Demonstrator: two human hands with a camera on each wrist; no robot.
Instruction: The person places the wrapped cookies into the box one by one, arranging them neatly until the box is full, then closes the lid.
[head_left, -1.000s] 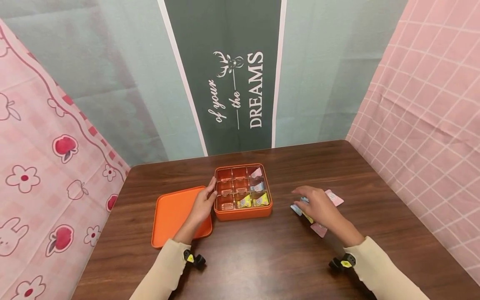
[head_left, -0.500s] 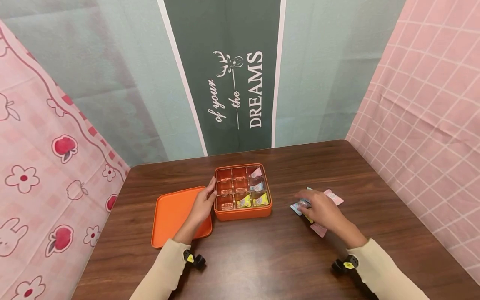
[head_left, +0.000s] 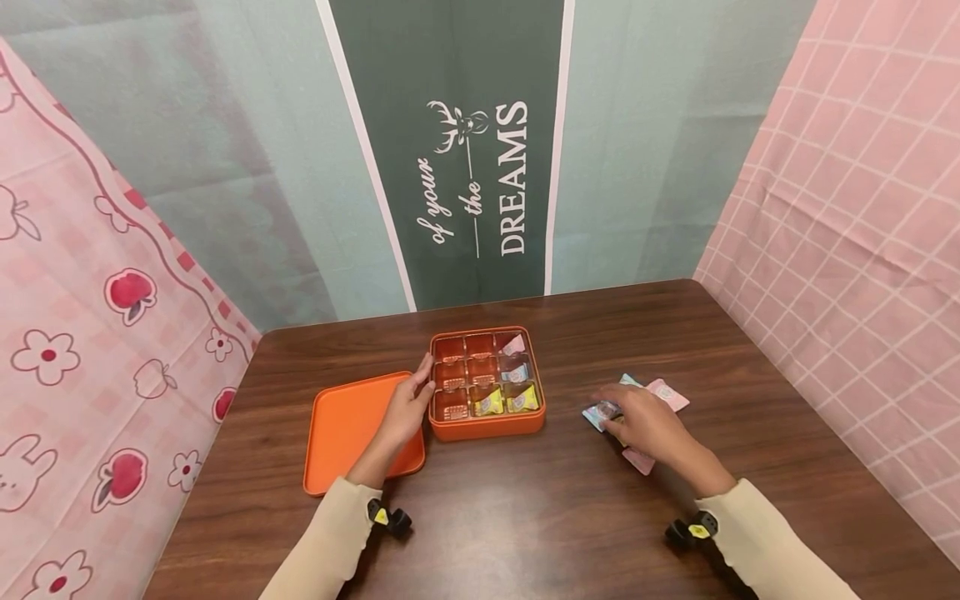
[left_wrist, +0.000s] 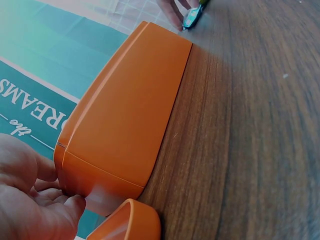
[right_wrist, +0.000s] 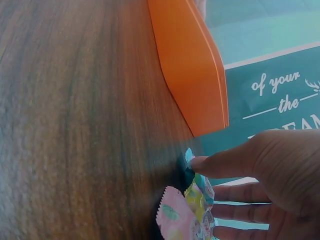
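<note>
An orange box (head_left: 487, 429) holds a clear tray with rows of compartments. Yellow wrapped candies (head_left: 489, 402) fill the front middle and front right compartments; a blue one (head_left: 515, 374) and a pink one (head_left: 513, 345) sit behind, along the right side. My left hand (head_left: 407, 408) rests its extended fingers against the box's left side. To the right of the box, my right hand (head_left: 647, 421) pinches a blue wrapped candy (head_left: 602, 414) between thumb and fingers, low over a small pile. Under the palm, a yellow candy (right_wrist: 194, 196) is partly hidden in the head view.
An orange lid (head_left: 352, 429) lies on the brown wooden table (head_left: 495, 517), left of the box and partly under my left forearm. Pink candies (head_left: 669, 394) and another blue candy (head_left: 628, 380) lie around my right hand. Fabric curtains (head_left: 630, 167) stand behind and at both sides.
My right hand has lowered into the candy pile, its thumb and fingers closing about the blue candy, which has shifted slightly. The left hand and box stay in place.
</note>
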